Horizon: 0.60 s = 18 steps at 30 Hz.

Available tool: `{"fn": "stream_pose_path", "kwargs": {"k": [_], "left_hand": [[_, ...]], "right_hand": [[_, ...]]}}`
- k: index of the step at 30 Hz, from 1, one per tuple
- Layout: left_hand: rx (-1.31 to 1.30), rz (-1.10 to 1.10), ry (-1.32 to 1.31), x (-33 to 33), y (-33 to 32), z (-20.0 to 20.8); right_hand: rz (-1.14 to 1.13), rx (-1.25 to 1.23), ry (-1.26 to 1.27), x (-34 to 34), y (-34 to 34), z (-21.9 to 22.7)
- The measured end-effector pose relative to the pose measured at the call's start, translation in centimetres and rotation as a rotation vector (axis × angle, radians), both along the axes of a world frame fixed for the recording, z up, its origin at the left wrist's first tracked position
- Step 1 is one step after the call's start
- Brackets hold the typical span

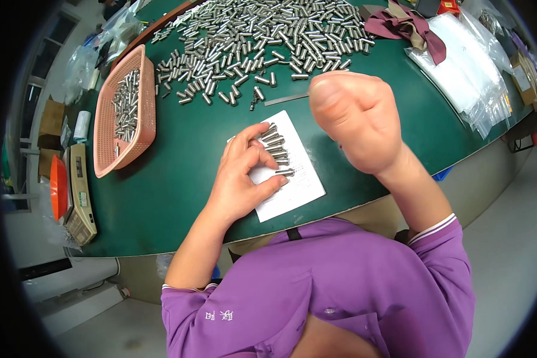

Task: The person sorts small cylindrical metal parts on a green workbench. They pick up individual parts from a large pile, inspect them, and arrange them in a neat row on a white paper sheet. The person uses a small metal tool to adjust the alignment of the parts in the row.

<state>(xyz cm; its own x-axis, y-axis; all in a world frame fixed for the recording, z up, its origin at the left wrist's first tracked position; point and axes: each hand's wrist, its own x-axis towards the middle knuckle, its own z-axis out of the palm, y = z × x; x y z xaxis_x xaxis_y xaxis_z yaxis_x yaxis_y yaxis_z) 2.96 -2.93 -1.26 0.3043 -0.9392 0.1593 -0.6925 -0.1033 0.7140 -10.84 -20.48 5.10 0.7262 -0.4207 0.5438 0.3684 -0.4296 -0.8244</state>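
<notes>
My left hand (240, 173) rests on a white paper sheet (298, 191) with thumb and fingers spread apart. They curve along the left side of a row of small slotted metal pins (275, 145) on the sheet. One separate pin (285, 172) lies between the thumb and index fingertip; the hand is open and does not clearly grip it. Raised above the table to the right, my right hand (361, 119) is closed in a fist. What it holds, if anything, is hidden inside.
A big heap of metal cylinders (268, 36) covers the green table's (179, 197) far side. At left stand a pink basket (148, 113) of metal parts and a scale (80, 197). A steel ruler (286, 99) lies beyond the paper; plastic bags (459, 71) and a maroon cloth (409, 30) lie right.
</notes>
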Motion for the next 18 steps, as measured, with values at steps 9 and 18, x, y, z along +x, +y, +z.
{"fn": "stream_pose_path", "kwargs": {"k": [9,18], "left_hand": [[0.016,0.028,0.091,-0.1,-0.1,0.1],[0.012,0.019,0.097,0.1,0.2,0.1]], "right_hand": [[-0.148,-0.802,0.507,0.5,-2.3,-4.9],[0.069,-0.671,0.362,1.2,-1.9,-5.2]]}}
